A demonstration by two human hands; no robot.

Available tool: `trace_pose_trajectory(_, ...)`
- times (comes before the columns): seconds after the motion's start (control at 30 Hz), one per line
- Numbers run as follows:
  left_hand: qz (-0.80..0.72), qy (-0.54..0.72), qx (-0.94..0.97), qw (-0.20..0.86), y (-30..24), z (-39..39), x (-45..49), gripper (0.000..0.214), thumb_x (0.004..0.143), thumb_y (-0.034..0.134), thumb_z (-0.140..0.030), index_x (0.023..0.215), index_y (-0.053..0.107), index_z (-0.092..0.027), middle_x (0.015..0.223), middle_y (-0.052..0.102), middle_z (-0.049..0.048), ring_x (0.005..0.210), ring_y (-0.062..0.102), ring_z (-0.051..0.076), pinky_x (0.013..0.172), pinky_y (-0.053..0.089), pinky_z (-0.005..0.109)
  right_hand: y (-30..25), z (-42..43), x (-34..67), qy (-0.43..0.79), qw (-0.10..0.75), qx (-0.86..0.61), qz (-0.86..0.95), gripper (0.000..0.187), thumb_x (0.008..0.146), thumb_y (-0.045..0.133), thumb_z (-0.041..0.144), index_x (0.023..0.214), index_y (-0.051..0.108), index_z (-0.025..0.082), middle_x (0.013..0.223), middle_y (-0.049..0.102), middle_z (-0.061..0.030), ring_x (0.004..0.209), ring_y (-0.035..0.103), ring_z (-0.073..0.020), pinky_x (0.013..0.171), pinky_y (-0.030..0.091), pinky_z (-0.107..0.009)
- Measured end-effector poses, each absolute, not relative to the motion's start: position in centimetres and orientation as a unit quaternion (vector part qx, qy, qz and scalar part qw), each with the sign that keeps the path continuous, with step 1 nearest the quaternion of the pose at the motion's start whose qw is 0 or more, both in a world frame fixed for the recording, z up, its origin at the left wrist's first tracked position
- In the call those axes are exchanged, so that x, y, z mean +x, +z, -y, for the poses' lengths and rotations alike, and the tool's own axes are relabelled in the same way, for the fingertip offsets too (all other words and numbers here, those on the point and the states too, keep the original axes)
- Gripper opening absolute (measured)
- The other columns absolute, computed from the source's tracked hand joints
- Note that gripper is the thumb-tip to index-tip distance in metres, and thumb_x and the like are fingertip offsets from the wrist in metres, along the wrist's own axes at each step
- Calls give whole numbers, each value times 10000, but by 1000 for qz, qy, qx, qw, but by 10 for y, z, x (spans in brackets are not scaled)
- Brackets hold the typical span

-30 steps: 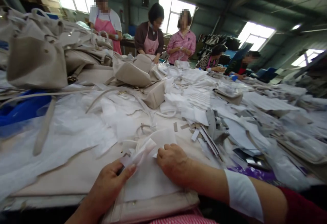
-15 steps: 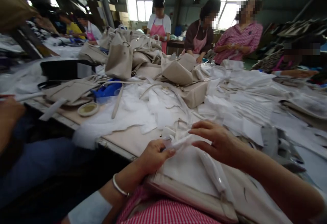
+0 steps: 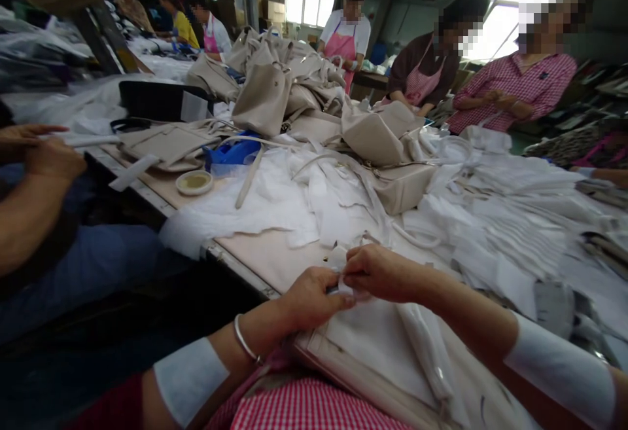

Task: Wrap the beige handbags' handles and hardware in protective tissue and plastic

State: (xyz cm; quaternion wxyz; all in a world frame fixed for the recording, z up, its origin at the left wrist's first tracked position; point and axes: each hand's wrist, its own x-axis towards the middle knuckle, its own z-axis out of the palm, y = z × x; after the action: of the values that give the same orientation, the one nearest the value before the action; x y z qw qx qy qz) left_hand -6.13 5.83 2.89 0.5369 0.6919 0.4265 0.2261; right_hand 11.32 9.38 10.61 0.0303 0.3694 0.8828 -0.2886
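Observation:
A beige handbag [image 3: 328, 363] lies flat before me at the table's near edge, with a white sheet [image 3: 375, 335] over it. One handle, wrapped in white foam and clear film [image 3: 428, 345], curves down its right part. At the bag's far end, my left hand [image 3: 314, 298] pinches some thin white wrapping, thumb on top. My right hand [image 3: 380, 273] meets it there, its fingers closed on the same white wrapping. The fingers hide most of that spot. A small gold-coloured stud [image 3: 326, 258] shows just beyond them.
Beige handbags [image 3: 262, 96] are heaped across the table's middle. White foam sheets [image 3: 275, 188] spread nearer, with white stacks [image 3: 510, 188] to the right. A round dish [image 3: 194, 182] and blue plastic [image 3: 234, 154] lie left. A co-worker's hand [image 3: 56, 155] holds a white strip at far left. Other people stand behind.
My right hand has come down and left from above the wrapping, its spread fingers now closed beside my left hand. The view has swung left and tilted.

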Motion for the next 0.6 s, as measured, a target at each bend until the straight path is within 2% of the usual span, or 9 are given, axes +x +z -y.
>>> trace_pose_trajectory(0.23, -407, 215, 712, 531, 18, -61, -67, 228, 763, 638, -340, 822, 737, -143, 718, 680, -3, 663, 565, 151, 621, 420, 231, 98, -97, 103, -274, 47, 360, -891, 203, 809, 591, 91, 639, 693, 136, 650, 591, -10, 604, 515, -97, 601, 365, -217)
trace_pose_trajectory(0.37, -395, 210, 721, 528, 18, -63, -69, 262, 804, 598, -368, 824, 733, -145, 710, 683, 12, 659, 584, 160, 589, 399, 233, 91, -94, 101, -244, 50, 368, -896, 159, 793, 608, 85, 676, 708, 124, 691, 639, -41, 661, 560, -123, 640, 394, -232)
trace_pose_trajectory(0.6, -383, 190, 740, 519, 19, -65, -76, 210, 753, 668, -331, 873, 732, -170, 760, 692, 2, 657, 576, 152, 601, 397, 235, 80, -84, 102, -155, 22, 335, -929, 224, 853, 602, 140, 642, 677, 130, 671, 620, -65, 685, 528, -163, 690, 392, -300)
